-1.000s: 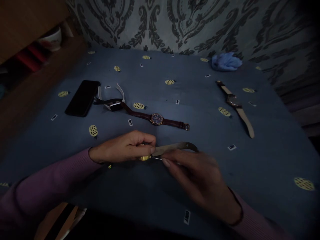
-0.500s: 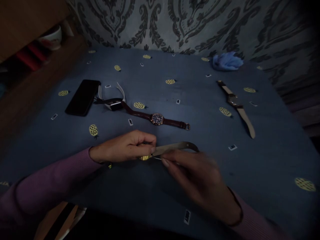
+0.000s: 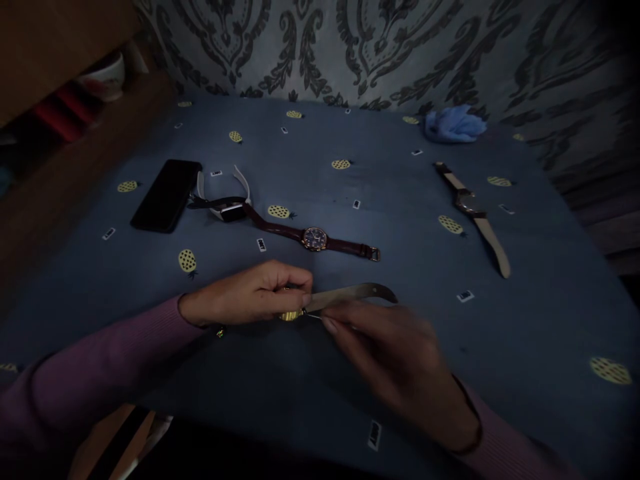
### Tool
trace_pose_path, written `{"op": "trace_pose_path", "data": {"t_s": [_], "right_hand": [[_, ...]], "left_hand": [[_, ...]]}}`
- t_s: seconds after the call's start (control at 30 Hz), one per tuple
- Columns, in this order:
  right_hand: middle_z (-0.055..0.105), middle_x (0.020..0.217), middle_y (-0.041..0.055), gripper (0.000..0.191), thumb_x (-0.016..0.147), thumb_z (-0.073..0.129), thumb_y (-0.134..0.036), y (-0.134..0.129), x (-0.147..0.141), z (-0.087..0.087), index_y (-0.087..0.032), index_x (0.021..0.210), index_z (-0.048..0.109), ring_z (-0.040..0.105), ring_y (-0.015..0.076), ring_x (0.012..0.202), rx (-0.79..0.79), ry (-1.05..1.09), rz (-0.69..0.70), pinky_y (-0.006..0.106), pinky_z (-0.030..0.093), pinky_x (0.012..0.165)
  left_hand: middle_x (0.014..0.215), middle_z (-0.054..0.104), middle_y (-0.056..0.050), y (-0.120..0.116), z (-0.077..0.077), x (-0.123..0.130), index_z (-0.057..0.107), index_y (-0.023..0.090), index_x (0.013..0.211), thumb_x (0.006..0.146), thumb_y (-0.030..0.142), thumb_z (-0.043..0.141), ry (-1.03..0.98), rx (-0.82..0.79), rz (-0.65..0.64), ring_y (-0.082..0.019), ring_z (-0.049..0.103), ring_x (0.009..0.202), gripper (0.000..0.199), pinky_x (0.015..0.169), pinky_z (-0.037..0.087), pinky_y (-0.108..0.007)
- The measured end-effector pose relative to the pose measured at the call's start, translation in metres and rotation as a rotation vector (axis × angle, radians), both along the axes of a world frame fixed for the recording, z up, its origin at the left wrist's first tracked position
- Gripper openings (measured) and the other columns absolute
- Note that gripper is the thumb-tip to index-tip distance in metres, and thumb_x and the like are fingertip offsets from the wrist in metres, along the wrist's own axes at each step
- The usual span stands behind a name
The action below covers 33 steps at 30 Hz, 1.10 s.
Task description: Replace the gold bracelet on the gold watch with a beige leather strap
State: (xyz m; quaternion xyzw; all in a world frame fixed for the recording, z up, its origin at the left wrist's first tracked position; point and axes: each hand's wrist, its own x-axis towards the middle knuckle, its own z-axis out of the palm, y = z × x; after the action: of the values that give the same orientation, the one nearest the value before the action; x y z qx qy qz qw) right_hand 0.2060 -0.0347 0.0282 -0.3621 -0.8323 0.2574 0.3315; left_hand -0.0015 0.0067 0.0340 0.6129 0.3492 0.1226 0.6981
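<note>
My left hand (image 3: 255,292) is closed on a wristwatch, thumb and fingers pinching it by its gold-coloured case (image 3: 291,315). From under my left thumb the watch's strap (image 3: 345,295), its pale underside up, runs right and curves down at its dark end. My right hand (image 3: 400,360) is closed in a pinch around a thin metal tool (image 3: 313,316), whose tip meets the joint between case and strap. The rest of that tool is hidden by my fingers, so its exact kind does not show. Behind my hands lies a brown leather watch (image 3: 314,238), dial up.
To the left are a black phone (image 3: 166,195) and a smartwatch with a white band (image 3: 232,212), a dark strap across it. Another watch (image 3: 467,201) lies face down at right. A crumpled blue cloth (image 3: 455,124) sits by the wall. Patterned blue cloth covers the table (image 3: 400,200).
My right hand and wrist have shifted very slightly, with the metal tool staying at the strap joint. My left hand and the watch in it look unmoved.
</note>
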Motion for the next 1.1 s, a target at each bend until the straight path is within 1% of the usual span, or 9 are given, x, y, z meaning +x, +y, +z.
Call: {"op": "trace_pose_path", "data": {"t_s": [0.4, 0.63, 0.83, 1.0, 1.1], "right_hand": [[0.070, 0.069, 0.0006, 0.017, 0.091, 0.052, -0.008, -0.0016, 0.0007, -0.0019, -0.019, 0.081, 0.061, 0.065, 0.0121, 0.057, 0.054, 0.019, -0.009, 0.024, 0.047, 0.053], [0.071, 0.070, 0.0007, 0.015, 0.091, 0.053, -0.010, 0.0001, 0.0016, -0.0003, -0.019, 0.083, 0.062, 0.066, 0.0131, 0.058, 0.039, 0.021, 0.007, 0.024, 0.049, 0.053], [0.073, 0.073, 0.0023, 0.017, 0.091, 0.052, -0.010, -0.0004, 0.0020, 0.0031, -0.019, 0.083, 0.062, 0.067, 0.0141, 0.057, -0.009, -0.014, 0.000, 0.026, 0.049, 0.053], [0.070, 0.068, 0.0010, 0.018, 0.091, 0.051, -0.010, -0.0002, 0.0019, 0.0036, -0.019, 0.081, 0.062, 0.067, 0.0146, 0.058, -0.025, -0.003, 0.009, 0.026, 0.049, 0.053], [0.070, 0.067, 0.0007, 0.018, 0.091, 0.051, -0.011, -0.0008, 0.0020, 0.0034, -0.019, 0.081, 0.063, 0.066, 0.0145, 0.057, -0.031, -0.014, -0.003, 0.026, 0.049, 0.053]], "left_hand": [[0.057, 0.033, 0.008, -0.0004, -0.0007, -0.0004, 0.045, 0.017, 0.070, 0.094, 0.030, 0.047, 0.001, 0.002, 0.004, -0.005, 0.029, 0.048, 0.028, 0.044, 0.024, -0.018], [0.056, 0.032, 0.008, 0.0006, -0.0005, 0.0004, 0.044, 0.017, 0.069, 0.093, 0.032, 0.047, -0.012, 0.004, -0.004, -0.006, 0.028, 0.048, 0.029, 0.043, 0.023, -0.018], [0.056, 0.032, 0.008, -0.0001, -0.0004, -0.0001, 0.045, 0.016, 0.070, 0.093, 0.033, 0.049, -0.003, -0.013, 0.007, -0.006, 0.027, 0.048, 0.029, 0.043, 0.022, -0.018], [0.055, 0.032, 0.008, -0.0004, 0.0015, 0.0005, 0.045, 0.016, 0.068, 0.093, 0.029, 0.048, 0.024, -0.027, 0.010, -0.006, 0.026, 0.048, 0.028, 0.043, 0.021, -0.019], [0.055, 0.031, 0.008, -0.0008, 0.0023, 0.0008, 0.046, 0.016, 0.069, 0.093, 0.030, 0.048, 0.030, -0.028, 0.014, -0.005, 0.025, 0.047, 0.028, 0.042, 0.020, -0.018]]}}
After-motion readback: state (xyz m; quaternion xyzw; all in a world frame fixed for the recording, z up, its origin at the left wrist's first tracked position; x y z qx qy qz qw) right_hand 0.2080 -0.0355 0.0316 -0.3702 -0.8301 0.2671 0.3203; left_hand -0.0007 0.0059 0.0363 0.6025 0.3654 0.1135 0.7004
